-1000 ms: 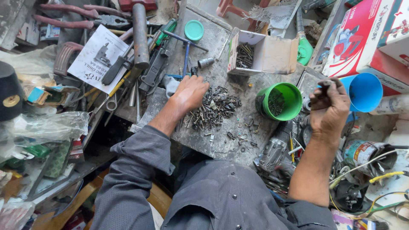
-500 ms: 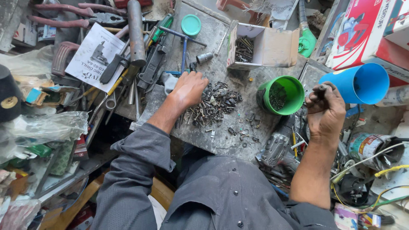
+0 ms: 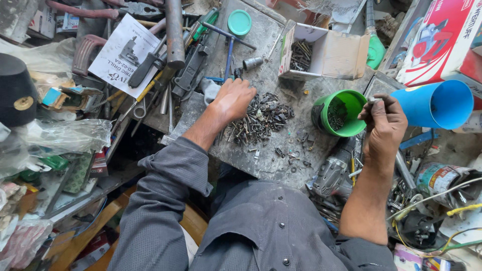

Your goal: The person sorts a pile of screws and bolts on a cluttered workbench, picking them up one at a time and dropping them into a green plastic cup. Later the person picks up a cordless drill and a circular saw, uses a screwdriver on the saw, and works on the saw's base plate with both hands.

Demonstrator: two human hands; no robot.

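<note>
My left hand (image 3: pixel 234 98) rests palm down on a pile of dark screws and bolts (image 3: pixel 266 118) spread over a grey metal plate (image 3: pixel 271 160); its fingers are hidden among them. My right hand (image 3: pixel 384 123) is raised to the right of a green cup (image 3: pixel 337 113) that holds more screws. Its fingers pinch a small metal piece (image 3: pixel 375 100) just beside the cup's rim and in front of a blue tube (image 3: pixel 433 104).
An open cardboard box of screws (image 3: pixel 321 50) stands behind the pile. Hand tools, a paper leaflet (image 3: pixel 123 52) and a teal lid (image 3: pixel 239 22) crowd the back left. A red carton (image 3: pixel 442 35), wires and tins lie right. Plastic bags (image 3: pixel 60 138) fill the left.
My right hand has moved left and a little up toward the green cup, still pinching the small piece. The left hand stays on the screw pile.
</note>
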